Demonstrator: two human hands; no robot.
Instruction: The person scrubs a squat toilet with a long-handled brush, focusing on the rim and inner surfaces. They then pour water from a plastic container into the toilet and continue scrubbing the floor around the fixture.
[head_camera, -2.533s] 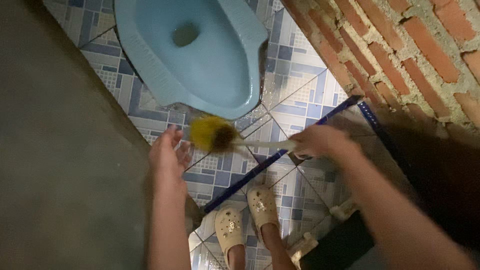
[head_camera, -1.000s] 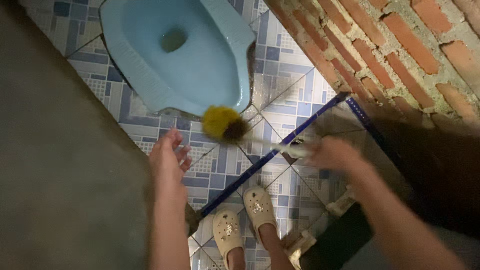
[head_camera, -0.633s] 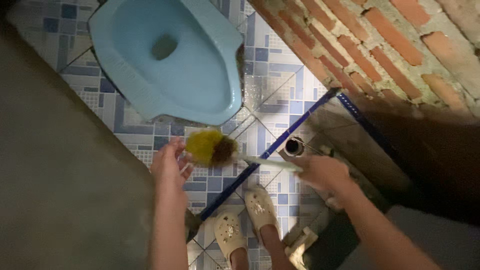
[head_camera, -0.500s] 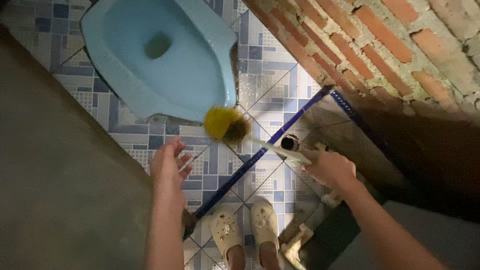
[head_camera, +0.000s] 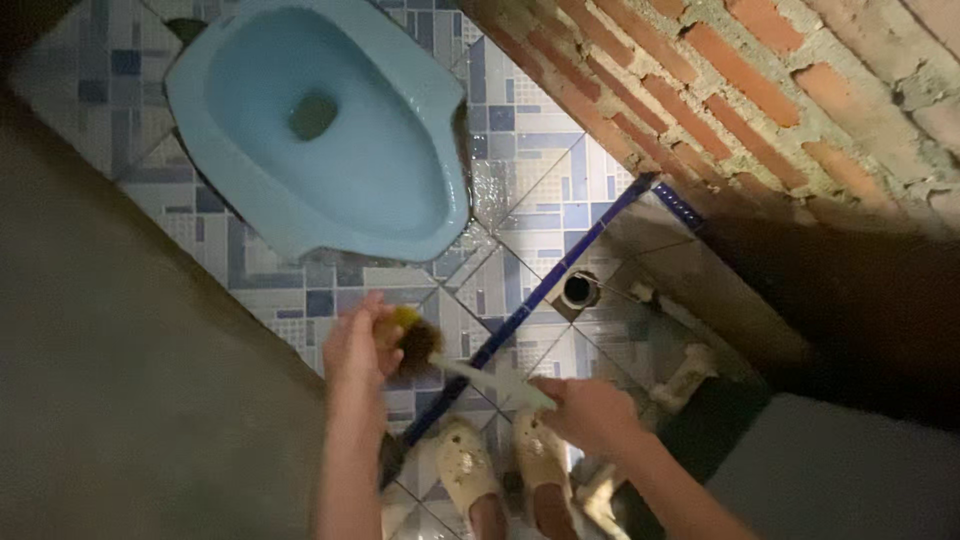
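Note:
My right hand (head_camera: 593, 410) grips the pale handle of a toilet brush (head_camera: 478, 374). Its yellow and dark bristle head (head_camera: 414, 338) rests on the patterned floor tiles below the blue squat toilet pan (head_camera: 320, 130). My left hand (head_camera: 357, 345) hovers with fingers spread just left of the bristle head, partly covering it; I cannot tell whether it touches the bristles. My feet in pale clogs (head_camera: 497, 465) stand on the tiles below the hands.
A grey concrete wall (head_camera: 130, 400) runs along the left. A red brick wall (head_camera: 760, 90) fills the upper right. A blue tiled edge strip (head_camera: 540, 300) crosses the floor, with a round floor drain (head_camera: 578, 290) beside it.
The brush head has come down and left, away from the pan's edge, to sit by my left hand. My right hand has shifted left with the handle.

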